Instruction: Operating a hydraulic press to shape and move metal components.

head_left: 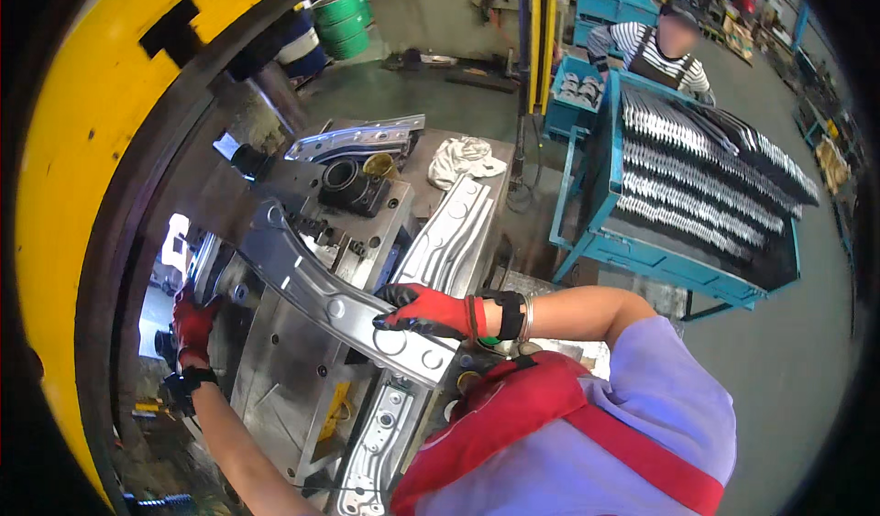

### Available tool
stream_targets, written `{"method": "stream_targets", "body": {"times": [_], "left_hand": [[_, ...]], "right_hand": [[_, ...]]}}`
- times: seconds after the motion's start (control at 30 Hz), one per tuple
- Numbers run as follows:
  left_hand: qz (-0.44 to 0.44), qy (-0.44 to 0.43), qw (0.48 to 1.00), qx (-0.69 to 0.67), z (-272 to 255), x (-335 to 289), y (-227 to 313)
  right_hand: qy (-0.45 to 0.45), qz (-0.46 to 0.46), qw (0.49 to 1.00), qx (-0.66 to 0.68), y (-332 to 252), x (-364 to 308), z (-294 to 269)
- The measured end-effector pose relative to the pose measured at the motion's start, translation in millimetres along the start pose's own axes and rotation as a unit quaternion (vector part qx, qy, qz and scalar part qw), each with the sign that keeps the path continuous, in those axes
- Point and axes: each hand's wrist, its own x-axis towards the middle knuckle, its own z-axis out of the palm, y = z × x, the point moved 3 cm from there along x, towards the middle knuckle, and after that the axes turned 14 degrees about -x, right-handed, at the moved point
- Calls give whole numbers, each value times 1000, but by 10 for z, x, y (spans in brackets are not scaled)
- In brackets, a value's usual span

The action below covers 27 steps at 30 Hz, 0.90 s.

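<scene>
Over the steel press bed: curved metal panel in the right hand

Across the middle of the steel bed (261, 378), a curved grey metal panel (341, 310) runs from upper left to lower right, embossed with rounds, its upper-left end near the dark press body. Right hand (429, 312), red-and-black glove, closed on the panel's upper right edge, toward the lower end. Left hand (194, 325), also gloved in red, is down by the left side of the bed, inside the press; poor view there, shadow and glare, so cannot tell whether it grips anything.

Just beyond the held panel, a second stamped panel (445, 241) slants along the bed. Below its lower end, a narrow pierced metal part (378, 433). Farther back: black round-topped block (344, 181), another stamped part (357, 140), crumpled white cloth (466, 160).

Outer ring: yellow press frame (50, 241) at left; green drums (344, 23) at the back. Right, a teal cart (660, 264) carrying rows of stacked metal parts (697, 181); behind it, a co-worker (669, 50) in striped sleeves.
</scene>
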Motion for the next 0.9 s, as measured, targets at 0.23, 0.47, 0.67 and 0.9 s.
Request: {"method": "stream_targets", "body": {"times": [0.23,0.47,0.67,0.9], "left_hand": [[87,57,989,108,91,198,-115],[121,121,963,209,19,-55,210],[155,200,959,126,-144,-739,461],[76,165,978,100,-406,-1718,940]], "right_hand": [[9,-12,1000,-7,-119,-12,-25],[-108,-149,959,-214,77,186,-38],[-115,-22,975,-191,195,-67,-155],[-16,-74,863,-499,-54,-1025,-918]]}}
